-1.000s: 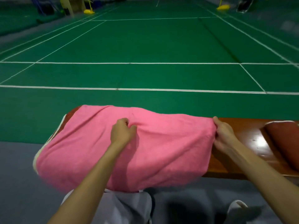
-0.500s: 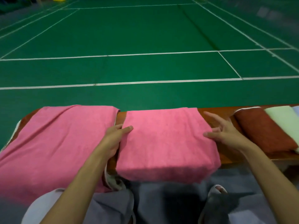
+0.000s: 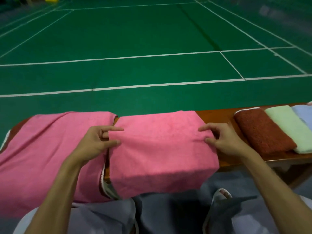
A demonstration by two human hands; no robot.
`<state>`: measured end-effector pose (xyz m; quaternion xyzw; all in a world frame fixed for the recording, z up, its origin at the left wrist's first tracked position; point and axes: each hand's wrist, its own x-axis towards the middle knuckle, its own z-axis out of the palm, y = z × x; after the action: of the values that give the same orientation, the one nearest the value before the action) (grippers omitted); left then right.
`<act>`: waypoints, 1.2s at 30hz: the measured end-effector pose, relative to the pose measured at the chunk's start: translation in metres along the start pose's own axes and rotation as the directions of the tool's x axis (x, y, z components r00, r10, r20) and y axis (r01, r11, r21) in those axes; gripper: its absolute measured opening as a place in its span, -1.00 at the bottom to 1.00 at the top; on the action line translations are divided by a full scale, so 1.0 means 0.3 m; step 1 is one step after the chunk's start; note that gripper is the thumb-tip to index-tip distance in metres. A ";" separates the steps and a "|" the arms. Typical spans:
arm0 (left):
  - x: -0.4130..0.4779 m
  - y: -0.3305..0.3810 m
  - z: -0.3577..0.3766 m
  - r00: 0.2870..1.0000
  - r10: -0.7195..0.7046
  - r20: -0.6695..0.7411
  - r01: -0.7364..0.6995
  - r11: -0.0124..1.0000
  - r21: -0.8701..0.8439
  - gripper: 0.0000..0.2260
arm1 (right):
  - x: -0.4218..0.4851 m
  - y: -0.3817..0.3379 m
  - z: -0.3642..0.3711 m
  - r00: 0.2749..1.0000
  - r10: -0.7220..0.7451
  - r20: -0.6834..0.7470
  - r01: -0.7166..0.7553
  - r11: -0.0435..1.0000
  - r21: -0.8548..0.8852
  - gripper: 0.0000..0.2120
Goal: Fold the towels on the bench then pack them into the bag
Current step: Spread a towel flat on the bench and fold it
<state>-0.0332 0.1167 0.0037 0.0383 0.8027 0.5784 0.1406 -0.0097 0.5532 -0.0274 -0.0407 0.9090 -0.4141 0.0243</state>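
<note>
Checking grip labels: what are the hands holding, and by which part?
The folded pink towel, by its side edges: left hand at the left edge, right hand at the right. Pinching or just touching, unclear.

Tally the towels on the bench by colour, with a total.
Pink: 2, the folded pink towel and the spread pink towel
Rust-brown: 1, the rust-brown towel
Pale green: 1, the pale green towel
Pale blue: 1, the pale blue towel, cut off by the frame edge
Total: 5 in plain view. Cloth edges peeking from under the spread pink towel are not counted.
</note>
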 end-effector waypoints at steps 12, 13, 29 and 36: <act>0.000 0.002 -0.021 0.970 0.107 -0.219 -0.067 0.981 0.182 -0.77 | 0.004 -0.023 -0.087 0.990 0.071 -0.124 0.006 0.846 0.533 -0.81; -0.003 0.013 -0.019 0.965 0.117 -0.233 -0.081 0.984 0.158 -0.77 | 0.004 -0.022 -0.101 0.988 0.065 -0.140 0.023 0.837 0.547 -0.80; -0.008 0.041 -0.020 0.973 0.120 -0.198 -0.072 0.969 0.237 -0.89 | -0.019 -0.087 -0.163 0.976 0.061 -0.208 -0.040 0.994 0.103 -0.96; 0.162 0.142 0.013 0.919 0.140 -0.368 -0.254 0.925 -0.283 -0.91 | 0.144 -0.207 -0.123 0.926 0.144 -0.348 0.162 0.682 0.713 -0.72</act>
<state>-0.0830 0.1450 0.0338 -0.0044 0.7003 0.7117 -0.0556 -0.0521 0.5361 0.0433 0.0480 0.6547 -0.7416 -0.1386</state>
